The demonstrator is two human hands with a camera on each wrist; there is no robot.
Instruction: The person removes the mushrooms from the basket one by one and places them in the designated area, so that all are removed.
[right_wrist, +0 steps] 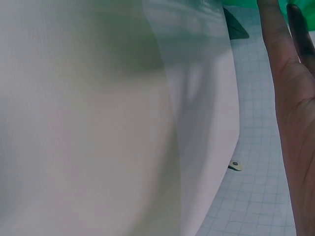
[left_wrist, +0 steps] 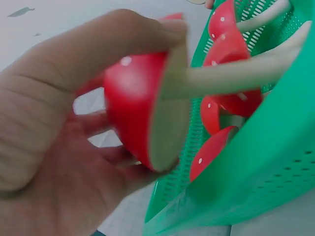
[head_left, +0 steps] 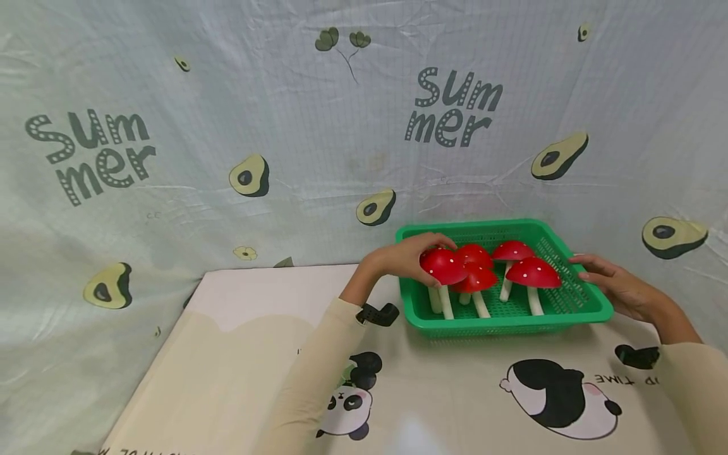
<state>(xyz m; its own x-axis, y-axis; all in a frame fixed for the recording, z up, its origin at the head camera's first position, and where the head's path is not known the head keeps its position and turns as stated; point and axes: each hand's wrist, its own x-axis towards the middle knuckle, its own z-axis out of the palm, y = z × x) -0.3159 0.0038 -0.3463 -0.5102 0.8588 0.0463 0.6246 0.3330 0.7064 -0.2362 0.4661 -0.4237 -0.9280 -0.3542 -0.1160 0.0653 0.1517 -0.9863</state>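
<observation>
A toy mushroom [head_left: 443, 266] with a white-dotted red cap and pale stem is gripped by the cap in my left hand [head_left: 411, 256], at the left end of a green plastic basket [head_left: 455, 325]. In the left wrist view, thumb and fingers curl round that mushroom's cap [left_wrist: 135, 108], and its stem points toward the basket. Several similar mushrooms stand in the basket, among them one at the right front [head_left: 533, 273] and one behind it [head_left: 513, 251]. My right hand [head_left: 631, 287] lies at the basket's right rim, fingers extended and tips against it; the right wrist view shows few of its fingers.
The basket stands on a table with a cream cloth [head_left: 455, 392] printed with pandas. Close behind it hangs a pale sheet [head_left: 318, 126] with avocado and lettering prints. The cloth's left part [head_left: 227, 366] extends beside my left forearm.
</observation>
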